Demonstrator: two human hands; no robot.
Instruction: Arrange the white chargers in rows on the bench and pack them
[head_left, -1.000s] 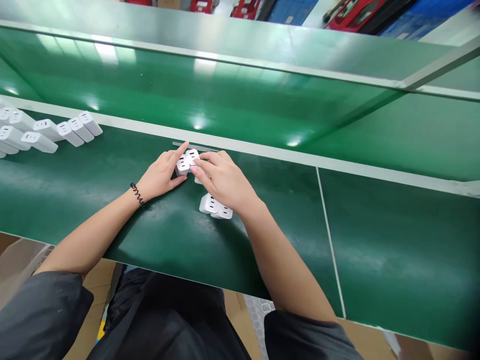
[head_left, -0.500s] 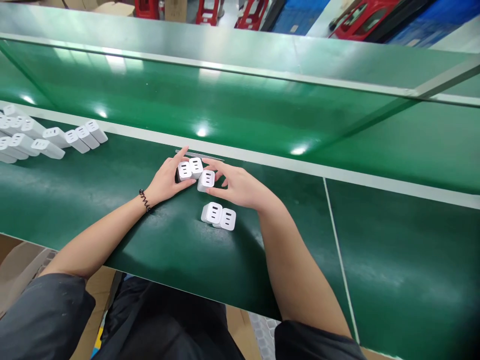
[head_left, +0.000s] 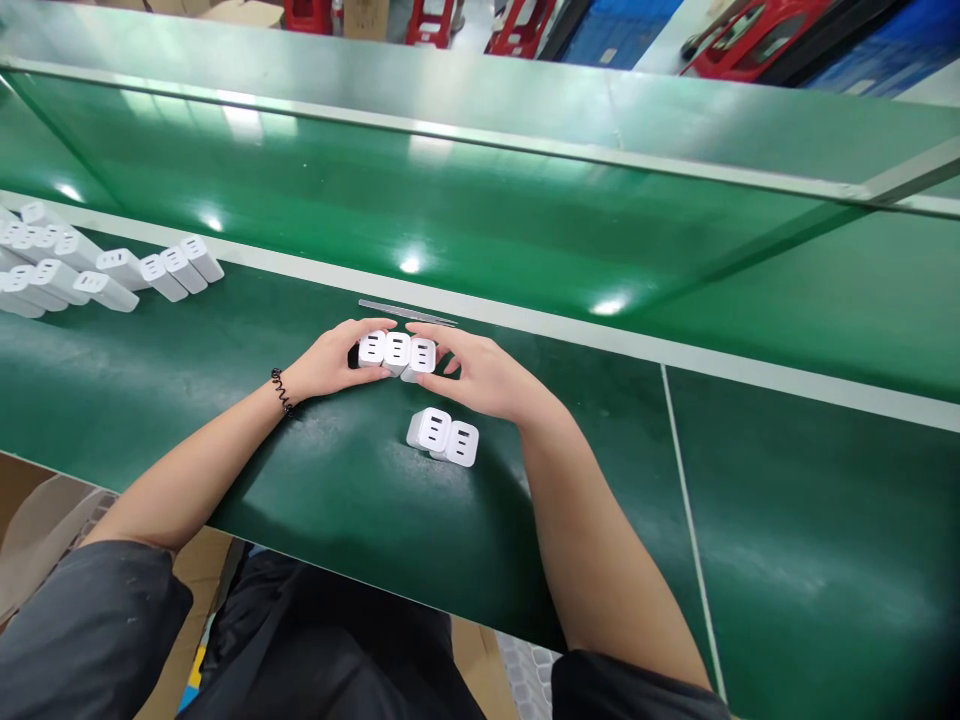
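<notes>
Three white USB chargers stand side by side in a row, their port faces up, between my hands. My left hand (head_left: 345, 355) has thumb and fingers closed around the left charger (head_left: 372, 348) and reaches to the middle charger (head_left: 397, 350). On the other end, my right hand (head_left: 465, 368) grips the right charger (head_left: 422, 356) between thumb and fingers. Nearer to me, apart from the row, two more white chargers (head_left: 454, 442) stand touching each other. Behind my fingers lies a thin metal strip (head_left: 405, 311).
Many white chargers (head_left: 105, 290) are grouped at the far left of the green work surface (head_left: 300, 480). A pale ledge (head_left: 525, 313) runs along the back, below a raised green panel (head_left: 510, 220). Red stools (head_left: 517, 25) and blue crates (head_left: 615, 30) stand beyond.
The right charger has come up against the other two, and all three now line up in a straight row. My left forefinger has lowered onto the back of the chargers.
</notes>
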